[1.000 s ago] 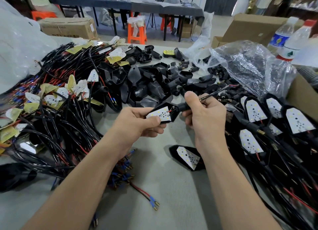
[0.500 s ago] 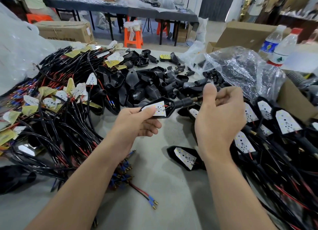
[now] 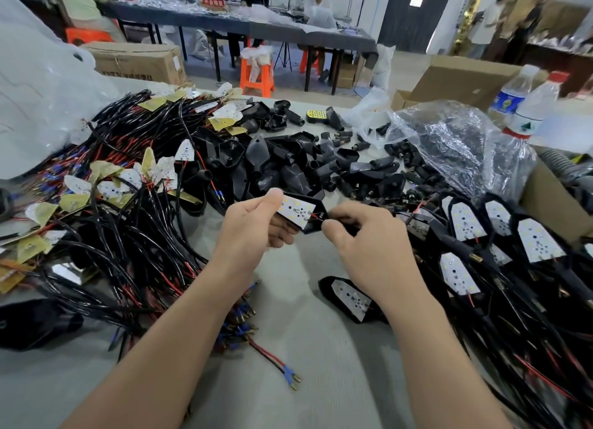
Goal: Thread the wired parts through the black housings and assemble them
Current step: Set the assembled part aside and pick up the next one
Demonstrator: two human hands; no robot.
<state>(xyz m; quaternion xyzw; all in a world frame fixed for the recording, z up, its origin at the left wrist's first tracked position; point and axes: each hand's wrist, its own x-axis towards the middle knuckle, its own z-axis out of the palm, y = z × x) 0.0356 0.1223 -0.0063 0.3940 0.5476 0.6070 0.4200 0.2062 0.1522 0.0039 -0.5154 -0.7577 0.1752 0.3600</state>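
Observation:
My left hand point(image 3: 253, 228) grips a black housing point(image 3: 316, 212) with a white LED board point(image 3: 295, 211) seated in it, thumb on the board's left end. My right hand point(image 3: 365, 245) pinches the housing's stem end, where red and black wires leave the board. A pile of empty black housings point(image 3: 288, 168) lies behind my hands. Wired LED boards with black cables point(image 3: 128, 210) are heaped on the left. Assembled units point(image 3: 500, 236) lie in rows on the right, and one more assembled unit point(image 3: 351, 298) rests under my right wrist.
A clear plastic bag point(image 3: 455, 146) of black parts sits at the back right beside two water bottles point(image 3: 526, 104) and cardboard boxes point(image 3: 462, 81). Loose red and black leads with blue terminals point(image 3: 279, 364) lie on the grey tabletop point(image 3: 305, 380) between my forearms.
My right hand has come back from the right along the cable to the housing's stem. Both hands hold the unit a little lower and closer together than before.

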